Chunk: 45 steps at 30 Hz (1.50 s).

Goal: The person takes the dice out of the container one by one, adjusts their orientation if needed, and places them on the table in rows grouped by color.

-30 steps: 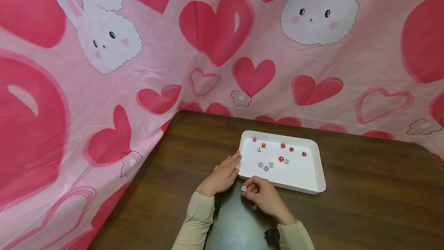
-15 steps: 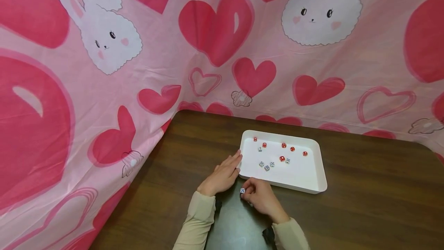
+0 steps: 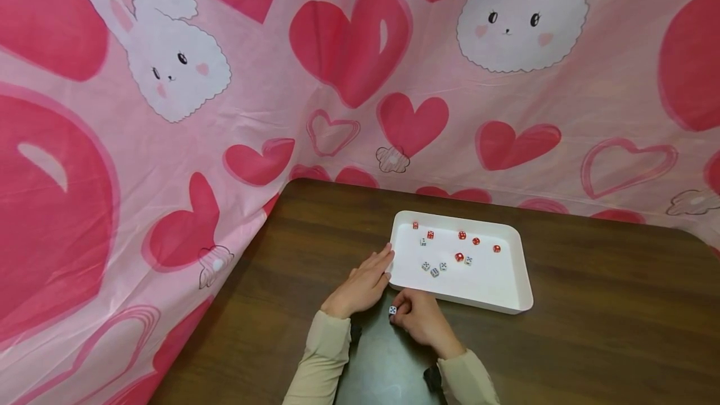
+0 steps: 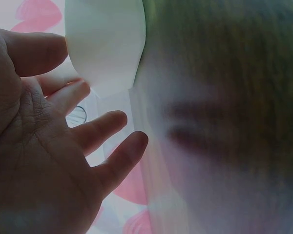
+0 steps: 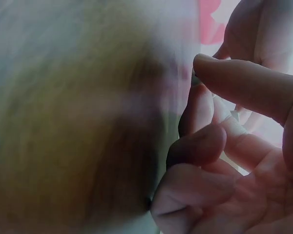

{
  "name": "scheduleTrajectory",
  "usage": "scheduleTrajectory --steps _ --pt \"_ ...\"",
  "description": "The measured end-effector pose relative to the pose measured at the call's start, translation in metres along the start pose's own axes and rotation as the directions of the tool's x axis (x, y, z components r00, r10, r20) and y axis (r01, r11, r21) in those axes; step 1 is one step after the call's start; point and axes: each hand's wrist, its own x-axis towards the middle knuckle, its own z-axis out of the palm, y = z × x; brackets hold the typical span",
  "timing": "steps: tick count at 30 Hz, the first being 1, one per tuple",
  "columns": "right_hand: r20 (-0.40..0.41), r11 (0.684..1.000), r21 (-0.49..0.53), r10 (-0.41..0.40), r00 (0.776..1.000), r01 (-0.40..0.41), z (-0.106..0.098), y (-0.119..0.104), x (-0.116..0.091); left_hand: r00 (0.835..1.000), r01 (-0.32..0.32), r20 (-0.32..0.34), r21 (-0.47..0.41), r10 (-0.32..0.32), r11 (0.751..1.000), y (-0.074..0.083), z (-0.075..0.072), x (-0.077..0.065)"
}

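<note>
A white die with dark pips [image 3: 392,310] is pinched between the thumb and a finger of my right hand [image 3: 424,320], just in front of the tray's near edge. In the right wrist view the thumb [image 5: 249,85] covers nearly all of the die. My left hand [image 3: 360,283] lies at the left end of the white tray [image 3: 484,302], its fingers fairly straight and the fingertips at the rim. The left wrist view has the thumb [image 4: 39,51] against the tray's outer wall [image 4: 107,44]. Inside the tray lie several red dice [image 3: 459,257] and several white dice [image 3: 435,272], scattered toward the left and back.
The tray sits on a dark brown wooden table [image 3: 607,311]. A pink curtain with hearts and rabbits [image 3: 349,42] hangs along the table's back and left sides. Beige sleeves [image 3: 323,345] cover both forearms, with a dark wrist strap [image 3: 433,379] at the right.
My right hand has drawn slightly left and toward me with the die in its fingers. The left hand keeps its place at the tray's end.
</note>
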Motion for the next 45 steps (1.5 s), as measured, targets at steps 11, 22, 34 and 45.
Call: scheduleTrajectory --steps 11,22,34,45 --pt "-0.010 0.999 -0.034 0.019 1.000 -0.019 0.0022 -0.0009 0.0007 1.000 -0.004 -0.004 0.001 0.004 1.000 -0.0008 0.0024 0.0001" --pt "-0.006 0.999 -0.049 0.022 1.000 -0.022 0.0032 -0.0006 0.0024 1.000 -0.010 -0.008 0.009 0.010 1.000 -0.0013 0.0022 0.0007" --pt "-0.002 0.997 -0.072 0.029 1.000 -0.029 0.0032 -0.0036 0.0009 1.000 -0.015 -0.008 0.012 0.015 1.000 -0.0009 0.0029 0.0011" --pt "-0.003 0.997 -0.067 0.025 1.000 -0.025 0.0032 -0.0043 -0.0006 1.000 -0.008 -0.001 0.007 0.008 1.000 -0.0009 0.0026 -0.0010"
